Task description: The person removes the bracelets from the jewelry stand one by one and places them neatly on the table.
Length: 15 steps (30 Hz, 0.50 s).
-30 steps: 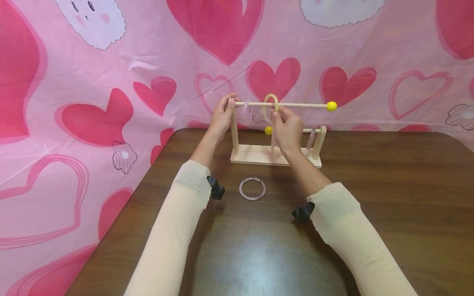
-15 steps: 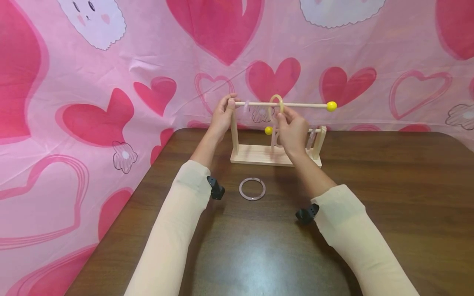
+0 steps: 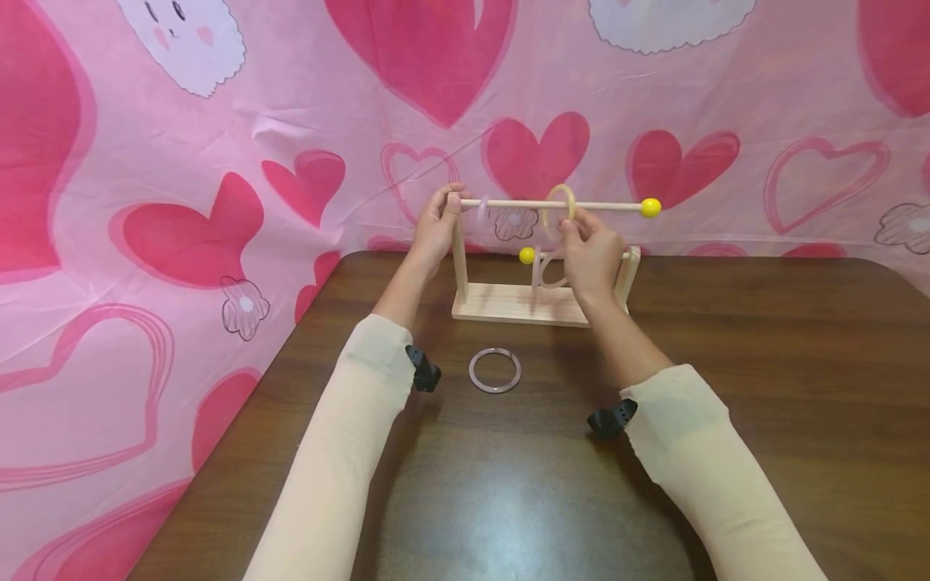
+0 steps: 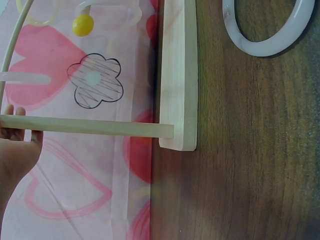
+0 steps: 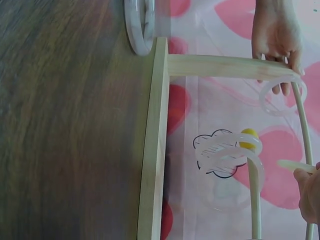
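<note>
A pale wooden bangle stand (image 3: 508, 307) has a tall post at its left and a shorter one at its right, each with a rod ending in a yellow ball. My left hand (image 3: 433, 228) grips the top of the tall post (image 4: 100, 126). On the upper rod (image 3: 610, 206) hangs a yellowish bangle (image 3: 571, 202), its side pinched between the thumb and fingers of my right hand (image 3: 597, 257). A pale pinkish bangle (image 3: 483, 208) hangs near the post on that rod. Pale bangles (image 5: 260, 172) hang on the lower rod, partly behind my right hand in the head view.
Another light purple bangle (image 3: 473, 371) lies flat on the brown wooden table (image 3: 763, 363) in front of the stand. A pink cloth with hearts (image 3: 305, 73) hangs behind and along the left side.
My right hand has moved the yellowish bangle rightward along the upper rod, towards the yellow ball. The left hand stays at the post.
</note>
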Available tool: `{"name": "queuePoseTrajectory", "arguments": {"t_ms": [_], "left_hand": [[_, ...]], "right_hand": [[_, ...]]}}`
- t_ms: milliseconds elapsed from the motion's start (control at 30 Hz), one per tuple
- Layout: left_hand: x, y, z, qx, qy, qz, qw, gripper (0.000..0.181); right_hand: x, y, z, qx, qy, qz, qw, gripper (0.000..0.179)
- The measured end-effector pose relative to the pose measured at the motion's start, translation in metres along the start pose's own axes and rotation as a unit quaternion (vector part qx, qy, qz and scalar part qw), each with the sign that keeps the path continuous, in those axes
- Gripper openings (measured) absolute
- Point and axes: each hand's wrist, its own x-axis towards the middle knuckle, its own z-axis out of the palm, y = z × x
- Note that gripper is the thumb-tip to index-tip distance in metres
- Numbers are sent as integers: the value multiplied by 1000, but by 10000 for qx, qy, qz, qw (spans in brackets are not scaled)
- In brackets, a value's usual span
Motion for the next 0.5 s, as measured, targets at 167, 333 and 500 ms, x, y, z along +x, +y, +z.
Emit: {"name": "queuePoseTrajectory", "arguments": {"t_ms": [167,333,500], "left_hand": [[0,0,0,35,12,-51,10000,37],[0,0,-1,35,15,-39,10000,36],[0,0,-1,40,39,-41,10000,36]], "right_hand": [[1,1,-3,-79,16,181,9998,25],[2,3,-6,-282,22,296,9992,26],[3,6,-9,0,149,292,9995,24]]}}
